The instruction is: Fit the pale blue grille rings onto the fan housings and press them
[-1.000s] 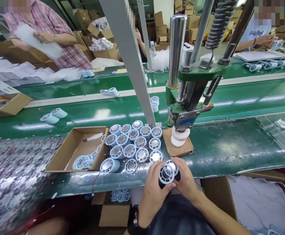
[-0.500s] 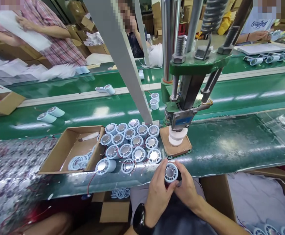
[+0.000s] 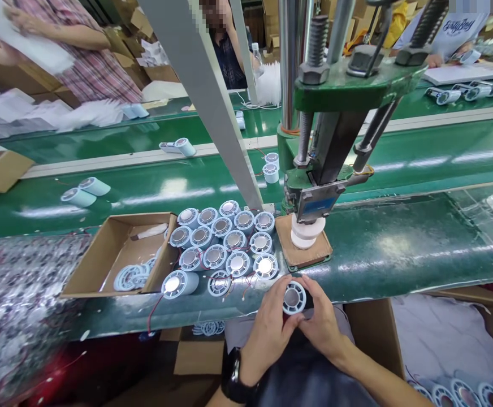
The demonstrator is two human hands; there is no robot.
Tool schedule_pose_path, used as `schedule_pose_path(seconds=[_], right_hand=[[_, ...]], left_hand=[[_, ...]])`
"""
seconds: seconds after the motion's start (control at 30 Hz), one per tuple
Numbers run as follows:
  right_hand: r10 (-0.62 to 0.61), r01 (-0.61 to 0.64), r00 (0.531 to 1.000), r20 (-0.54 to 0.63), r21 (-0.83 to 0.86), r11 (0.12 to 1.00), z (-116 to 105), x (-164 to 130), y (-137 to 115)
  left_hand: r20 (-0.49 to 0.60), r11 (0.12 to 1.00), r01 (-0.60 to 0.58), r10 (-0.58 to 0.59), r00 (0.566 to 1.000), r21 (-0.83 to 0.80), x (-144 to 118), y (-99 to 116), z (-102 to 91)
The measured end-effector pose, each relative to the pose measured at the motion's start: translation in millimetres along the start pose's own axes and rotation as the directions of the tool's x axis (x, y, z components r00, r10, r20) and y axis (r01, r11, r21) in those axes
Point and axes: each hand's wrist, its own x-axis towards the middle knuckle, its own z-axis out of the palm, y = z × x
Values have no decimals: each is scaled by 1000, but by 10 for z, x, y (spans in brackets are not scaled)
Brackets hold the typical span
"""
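Both hands hold a light-blue cylindrical housing (image 3: pixel 294 298) at the bench's front edge. Its slotted ring and silver centre disc face up toward me. My left hand (image 3: pixel 272 312) wraps its left side, and my right hand (image 3: pixel 321 317) grips the right; the thumbs come close together below it. The lower part of the housing is hidden by my fingers. Just beyond my hands is a green press with a white round pusher (image 3: pixel 308 232) over a brown pad (image 3: pixel 284 237). To the left, several similar housings (image 3: pixel 234 240) stand in rows, with thin red wires among them.
A cardboard box (image 3: pixel 98 254) holding light-blue rings stands left of the rows. A grey post (image 3: pixel 212 96) slants up behind them. Beyond runs a green conveyor (image 3: pixel 157 192) carrying a few housings. An open carton (image 3: pixel 371 333) sits low at right. Other people work across the line.
My view has shifted slightly. Both hands keep hold of the housing in nearly the same place, and it is tipped a little differently. The person at far left has moved the white sheet slightly.
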Motion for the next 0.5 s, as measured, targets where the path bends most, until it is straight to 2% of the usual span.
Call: schedule_pose_path(seconds=[0.23, 0.37, 0.5], right_hand=[[13, -12, 1000, 22, -35, 999, -4, -39, 29], [-9, 11, 999, 50, -51, 999, 7, -37, 16], [-54, 63, 991, 121, -73, 995, 9, -22, 23]], left_hand=[[62, 997, -54, 50, 997, 63, 17, -1, -40], [4, 991, -55, 55, 998, 118, 20, 37, 23], [-40, 998, -21, 24, 999, 55, 40, 34, 86]])
